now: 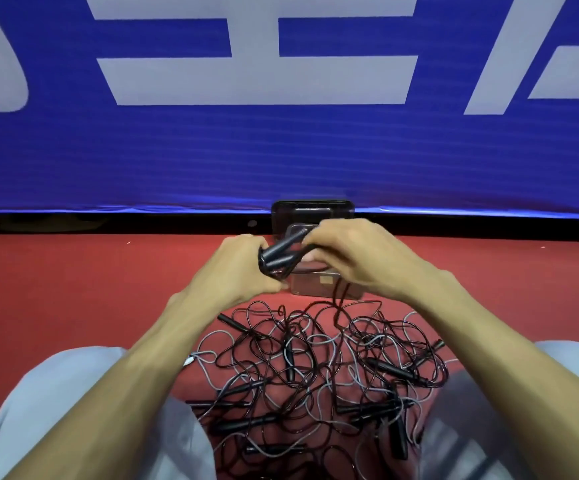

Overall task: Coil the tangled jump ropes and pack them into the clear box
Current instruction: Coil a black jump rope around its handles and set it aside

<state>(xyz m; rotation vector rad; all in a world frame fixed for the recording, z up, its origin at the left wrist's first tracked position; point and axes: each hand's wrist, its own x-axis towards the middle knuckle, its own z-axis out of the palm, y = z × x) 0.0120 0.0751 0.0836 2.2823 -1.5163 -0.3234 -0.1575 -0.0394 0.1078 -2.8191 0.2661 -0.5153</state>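
Black jump rope (281,252) in curled left hand (236,268), right hand (360,258) grip, above clear box (312,289)

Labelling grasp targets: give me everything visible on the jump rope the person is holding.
The held jump rope has two dark, matte handles side by side, tilted up to the right, and thin black cord. The left hand grips the handles' lower ends; the right hand pinches cord by their upper ends. It is raised, in front of the clear box. One strand trails down into the tangled pile.
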